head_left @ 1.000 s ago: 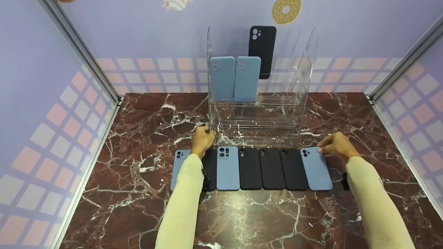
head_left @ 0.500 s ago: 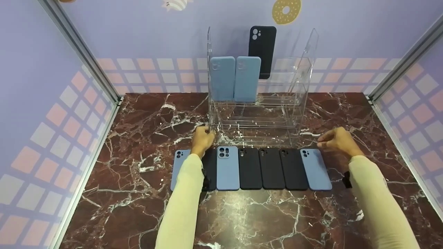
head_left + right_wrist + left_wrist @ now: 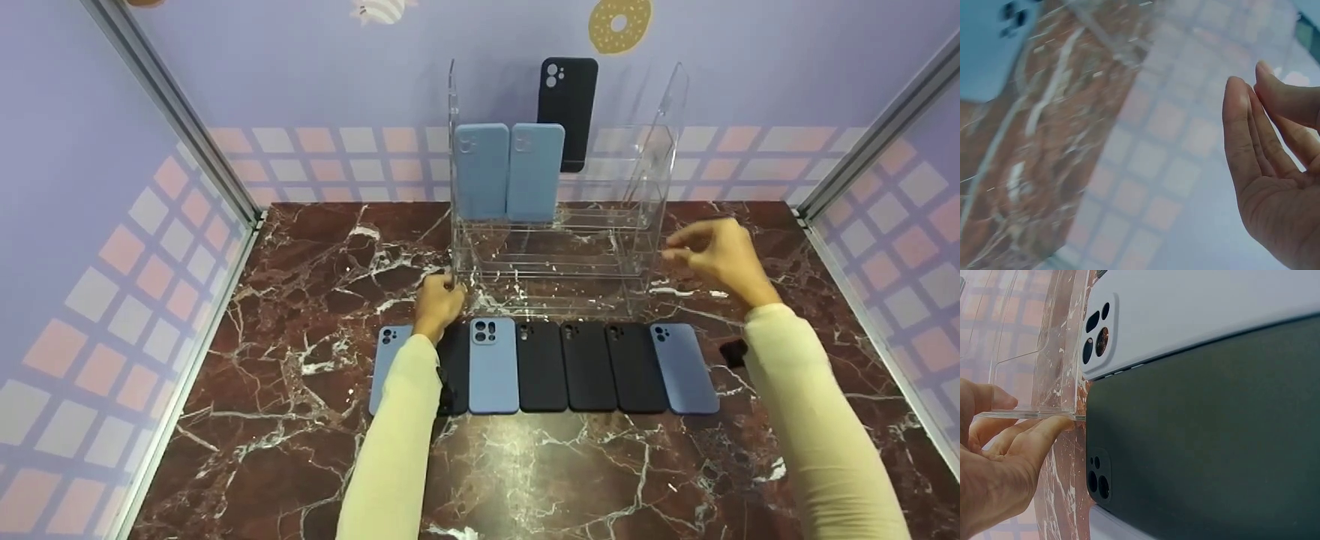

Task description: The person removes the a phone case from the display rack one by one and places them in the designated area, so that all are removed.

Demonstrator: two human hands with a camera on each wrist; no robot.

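Seven phone cases (image 3: 495,375) lie in a row on the marbled table (image 3: 600,480), and three more stand in the clear rack (image 3: 559,274) behind them: two light-blue cases (image 3: 535,180) next to each other and a black case (image 3: 574,97) higher up at the back. Going by that, the work between table and rack looks part done, with more cases on the table than in the rack. The blue case (image 3: 686,371) at the right end of the row lies at a slight slant beside its black neighbour (image 3: 637,371). The person's left hand (image 3: 439,304) pinches the rack's side panel (image 3: 1033,414), thumb on one face and fingers on the other. The right hand (image 3: 729,255) is in the air near the rack's right side, thumb and forefinger curved with a gap between them, and nothing shows in its grasp; whether the fingertips touch the rack cannot be told. No brand, label or writing can be read on the cases, the rack or the table; the wall (image 3: 337,67) carries printed decoration, a doughnut (image 3: 600,37) and pale pink and white squares (image 3: 313,139).
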